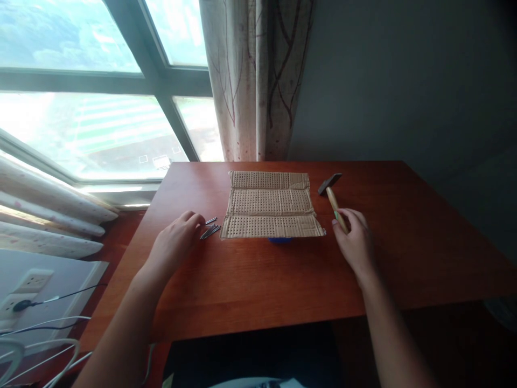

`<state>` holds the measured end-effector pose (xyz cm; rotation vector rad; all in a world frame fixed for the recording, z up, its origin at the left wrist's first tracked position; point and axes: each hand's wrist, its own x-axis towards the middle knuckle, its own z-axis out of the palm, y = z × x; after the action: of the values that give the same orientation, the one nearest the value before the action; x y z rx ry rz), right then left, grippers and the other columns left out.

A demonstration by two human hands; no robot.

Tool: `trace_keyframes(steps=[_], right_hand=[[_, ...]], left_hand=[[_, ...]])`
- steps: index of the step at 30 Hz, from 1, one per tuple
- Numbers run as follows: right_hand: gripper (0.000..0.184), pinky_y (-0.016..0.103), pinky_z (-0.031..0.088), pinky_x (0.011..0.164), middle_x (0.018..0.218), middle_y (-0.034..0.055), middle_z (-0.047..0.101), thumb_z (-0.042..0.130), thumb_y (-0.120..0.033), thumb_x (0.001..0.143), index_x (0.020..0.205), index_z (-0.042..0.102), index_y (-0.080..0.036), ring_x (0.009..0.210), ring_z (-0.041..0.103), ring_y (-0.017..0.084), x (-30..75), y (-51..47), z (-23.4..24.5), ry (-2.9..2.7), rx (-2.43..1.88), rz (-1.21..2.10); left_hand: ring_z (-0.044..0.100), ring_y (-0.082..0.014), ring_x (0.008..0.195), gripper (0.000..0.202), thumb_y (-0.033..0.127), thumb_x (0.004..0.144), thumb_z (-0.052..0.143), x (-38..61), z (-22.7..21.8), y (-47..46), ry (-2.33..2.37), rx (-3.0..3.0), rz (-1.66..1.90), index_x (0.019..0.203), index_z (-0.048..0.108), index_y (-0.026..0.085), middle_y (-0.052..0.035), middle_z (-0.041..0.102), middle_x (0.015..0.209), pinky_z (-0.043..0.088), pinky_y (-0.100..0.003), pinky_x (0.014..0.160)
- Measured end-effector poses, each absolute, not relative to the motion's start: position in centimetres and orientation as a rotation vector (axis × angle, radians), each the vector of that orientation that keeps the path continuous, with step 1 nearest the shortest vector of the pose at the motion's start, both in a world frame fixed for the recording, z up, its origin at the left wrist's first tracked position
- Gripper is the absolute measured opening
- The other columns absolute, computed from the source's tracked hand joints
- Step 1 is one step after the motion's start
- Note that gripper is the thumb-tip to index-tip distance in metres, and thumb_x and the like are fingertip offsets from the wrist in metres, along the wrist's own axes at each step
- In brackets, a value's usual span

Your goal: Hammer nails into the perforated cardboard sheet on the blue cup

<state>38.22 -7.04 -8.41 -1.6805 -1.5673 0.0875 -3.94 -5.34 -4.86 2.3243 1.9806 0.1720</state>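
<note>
My right hand [355, 237] is wrapped round the wooden handle of a hammer [333, 200], whose dark metal head points away from me at the table's far right. My left hand [177, 234] has its fingers curled together at the left, with a thin metal nail [211, 220] at the fingertips. Just below lies a small heap of nails [210, 231]. Between my hands is a creased piece of brown cardboard [271, 202] covered in rows of small holes. Something blue [280, 240] shows under its near edge, mostly hidden.
The reddish-brown wooden table [250, 285] stands by a window [100, 129] and a patterned curtain [242, 81]. At lower left are a wall socket [34, 283] with a black plug and several loose cables [52, 345]. A dark seat [250, 350] is below the near table edge.
</note>
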Motion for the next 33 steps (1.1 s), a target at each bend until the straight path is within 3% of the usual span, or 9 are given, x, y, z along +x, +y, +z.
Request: trace_keyframes(steps=[17,22,25,29,33], right_hand=[[0.033,0.048,0.048,0.1,0.117,0.0167,0.063,0.053,-0.032,0.088,0.114,0.065,-0.016,0.112,0.06,0.031,37.9,-7.1,-8.5,-1.577,-1.696,0.107],[0.038,0.048,0.053,0.092,0.118,0.0172,0.064,0.051,-0.032,0.089,0.122,0.061,-0.017,0.102,0.065,0.03,38.2,-7.0,-9.2,-1.562,-1.742,0.157],[0.042,0.048,0.056,0.085,0.123,0.0197,0.063,0.052,-0.033,0.089,0.125,0.06,-0.015,0.095,0.068,0.029,38.5,-6.9,-9.9,-1.571,-1.758,0.231],[0.045,0.049,0.056,0.089,0.121,0.0196,0.068,0.054,-0.033,0.088,0.127,0.061,-0.013,0.1,0.07,0.032,39.1,-6.6,-10.8,-1.587,-1.723,0.371],[0.046,0.048,0.057,0.084,0.119,0.0193,0.069,0.054,-0.037,0.088,0.127,0.061,-0.013,0.094,0.071,0.03,39.7,-6.3,-11.0,-1.486,-1.738,0.454]], left_hand=[[0.059,-0.0155,0.064,0.023,0.035,0.091,0.049,-5.2,-4.5,-5.3,1.919,2.266,0.679,0.099,0.065,0.021,-0.0029,0.068,0.083,0.043,-0.028,0.065],[0.063,-0.0137,0.07,0.02,0.034,0.09,0.053,-5.1,-2.8,-5.7,1.909,2.205,0.947,0.099,0.064,0.02,-0.0036,0.067,0.095,0.048,-0.025,0.066],[0.064,-0.0142,0.073,0.02,0.033,0.092,0.052,-4.4,-1.7,-6.2,1.867,2.323,0.893,0.097,0.065,0.019,-0.004,0.067,0.096,0.049,-0.026,0.069],[0.063,-0.0135,0.067,0.024,0.035,0.095,0.048,-2.6,-1.8,-7.0,1.786,2.418,0.657,0.099,0.067,0.02,-0.0043,0.068,0.096,0.046,-0.026,0.062],[0.068,-0.0173,0.074,0.022,0.033,0.095,0.05,-0.5,-3.7,-7.6,1.755,2.457,0.425,0.099,0.071,0.025,-0.0042,0.071,0.109,0.045,-0.026,0.06]])
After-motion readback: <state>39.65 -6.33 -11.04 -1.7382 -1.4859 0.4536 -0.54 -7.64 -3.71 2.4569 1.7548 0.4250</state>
